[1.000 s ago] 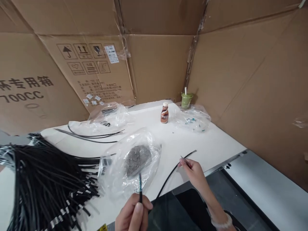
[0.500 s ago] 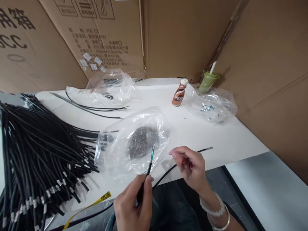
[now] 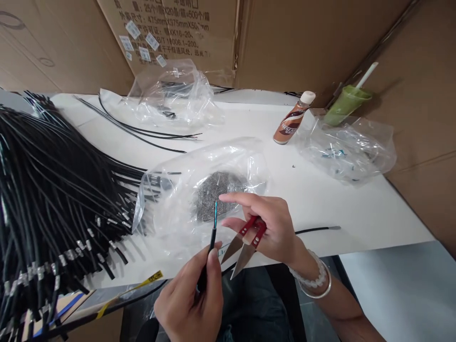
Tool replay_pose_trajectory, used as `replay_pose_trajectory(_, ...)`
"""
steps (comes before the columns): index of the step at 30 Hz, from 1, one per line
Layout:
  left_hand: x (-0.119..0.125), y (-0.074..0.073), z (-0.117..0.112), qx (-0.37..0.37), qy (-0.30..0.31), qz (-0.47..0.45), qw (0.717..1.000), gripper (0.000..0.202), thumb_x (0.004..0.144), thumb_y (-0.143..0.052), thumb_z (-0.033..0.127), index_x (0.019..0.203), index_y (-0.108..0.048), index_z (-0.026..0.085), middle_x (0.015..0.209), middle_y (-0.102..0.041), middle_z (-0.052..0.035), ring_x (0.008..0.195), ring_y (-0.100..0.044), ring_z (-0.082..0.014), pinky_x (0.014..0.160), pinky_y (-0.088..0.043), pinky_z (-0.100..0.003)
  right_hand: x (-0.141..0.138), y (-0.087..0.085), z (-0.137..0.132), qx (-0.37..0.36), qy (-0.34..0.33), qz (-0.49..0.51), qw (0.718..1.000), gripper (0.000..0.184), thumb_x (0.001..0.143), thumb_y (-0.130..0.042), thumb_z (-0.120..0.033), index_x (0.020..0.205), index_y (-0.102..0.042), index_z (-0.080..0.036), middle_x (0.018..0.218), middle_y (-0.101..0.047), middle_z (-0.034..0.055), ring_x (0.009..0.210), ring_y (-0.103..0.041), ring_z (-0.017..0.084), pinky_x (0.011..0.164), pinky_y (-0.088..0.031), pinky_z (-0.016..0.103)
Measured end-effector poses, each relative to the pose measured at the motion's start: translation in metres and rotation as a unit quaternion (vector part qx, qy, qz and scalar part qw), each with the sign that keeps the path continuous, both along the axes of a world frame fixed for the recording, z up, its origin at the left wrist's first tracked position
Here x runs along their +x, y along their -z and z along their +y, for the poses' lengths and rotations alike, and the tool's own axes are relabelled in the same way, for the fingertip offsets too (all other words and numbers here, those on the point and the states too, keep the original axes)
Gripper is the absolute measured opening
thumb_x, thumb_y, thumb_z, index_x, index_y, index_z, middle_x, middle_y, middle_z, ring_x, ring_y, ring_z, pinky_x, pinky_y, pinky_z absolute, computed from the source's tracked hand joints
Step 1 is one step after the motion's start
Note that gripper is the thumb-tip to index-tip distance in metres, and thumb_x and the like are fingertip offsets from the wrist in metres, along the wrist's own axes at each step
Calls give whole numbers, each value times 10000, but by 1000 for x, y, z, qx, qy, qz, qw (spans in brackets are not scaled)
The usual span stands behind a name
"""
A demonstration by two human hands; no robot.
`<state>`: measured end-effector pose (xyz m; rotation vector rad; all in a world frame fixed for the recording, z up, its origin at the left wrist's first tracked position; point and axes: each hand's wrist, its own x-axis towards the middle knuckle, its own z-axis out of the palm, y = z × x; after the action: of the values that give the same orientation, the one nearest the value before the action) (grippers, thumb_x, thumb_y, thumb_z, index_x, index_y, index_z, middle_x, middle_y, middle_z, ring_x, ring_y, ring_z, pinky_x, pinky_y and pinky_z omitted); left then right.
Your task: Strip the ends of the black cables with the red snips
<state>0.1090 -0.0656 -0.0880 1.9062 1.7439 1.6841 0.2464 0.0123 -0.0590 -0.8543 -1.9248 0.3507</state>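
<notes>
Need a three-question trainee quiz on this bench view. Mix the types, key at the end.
1. Multiple choice. The right hand holds: A) a steel ruler, B) red-handled metal snips, C) a roll of tape.
2. True or false. In the picture, the brown bottle with a white cap is left of the tapered green cup.
3. Fill in. The left hand grips a round black cable whose exposed inner wires look ____ in colour.

Key: 1. B; 2. true; 3. teal.
</notes>
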Motion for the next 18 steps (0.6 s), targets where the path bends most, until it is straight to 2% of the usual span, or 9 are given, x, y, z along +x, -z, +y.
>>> replay_pose_trajectory(9,5,-4,0,2,-14,2,1000,183,786,-616,57,915,-659,181,767,-692,4,549,-583,-59,564,-455,-137,-2,-3,0,-2,3,-28,1000,277,859,-632,-314,1105,-608,-187,549,-427,-77,501,-409,34,509,-354,172)
replay_pose_trajectory(14,7,0,0,13,-14,-32,999,199,783,-613,47,915,-664,188,790,-702,0,586,-614,-86,601,-482,-163,-7,-7,0,-37,-12,46,998,166,848,-639,-238,986,-611,-150,519,-285,-83,457,-319,25,476,-334,143)
replay_pose_trajectory(18,8,3,2,13,-19,-50,998,196,786,-620,55,914,-663,196,780,-704,7,590,-618,-85,607,-481,-159,-11,-3,0,-120,-34,128,984,108,870,-605,-254,921,-590,-160,493,-354,-85,432,-336,26,461,-350,150)
